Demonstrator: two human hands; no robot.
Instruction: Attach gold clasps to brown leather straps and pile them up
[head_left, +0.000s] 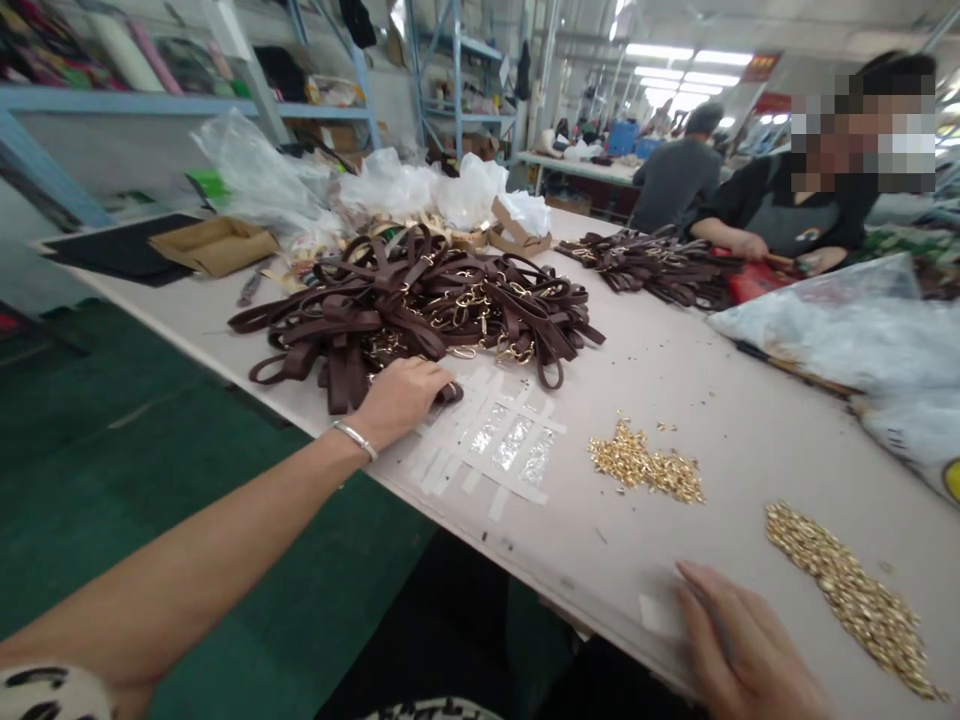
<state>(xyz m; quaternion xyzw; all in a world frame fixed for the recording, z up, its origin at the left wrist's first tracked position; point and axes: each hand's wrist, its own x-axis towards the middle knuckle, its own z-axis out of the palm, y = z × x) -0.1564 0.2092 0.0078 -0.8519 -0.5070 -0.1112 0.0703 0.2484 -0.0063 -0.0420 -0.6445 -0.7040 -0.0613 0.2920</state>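
My left hand [401, 402], with a silver bangle at the wrist, is closed over a dark brown strap [452, 393] at the near edge of a heaped pile of brown straps [405, 285]. Gold-coloured clasps and rings show among the loops. Low on the right, my right hand [739, 640] rests by the table's front edge, its fingers stretched out and apart, with no held object showing. Between the hands, a taped-down patch [514, 440] has shiny clear strips. Small gold metal pieces [645, 465] lie in a heap beyond my right hand, and a longer heap of gold pieces [847, 595] lies to its right.
The pale table [555, 555] carries an open cardboard box [214, 245], clear plastic bags [397, 185] and, at right, a large plastic bag [847, 320]. Across it, a person [795, 210] handles something red beside more brown straps [645, 262]. Shelves stand behind.
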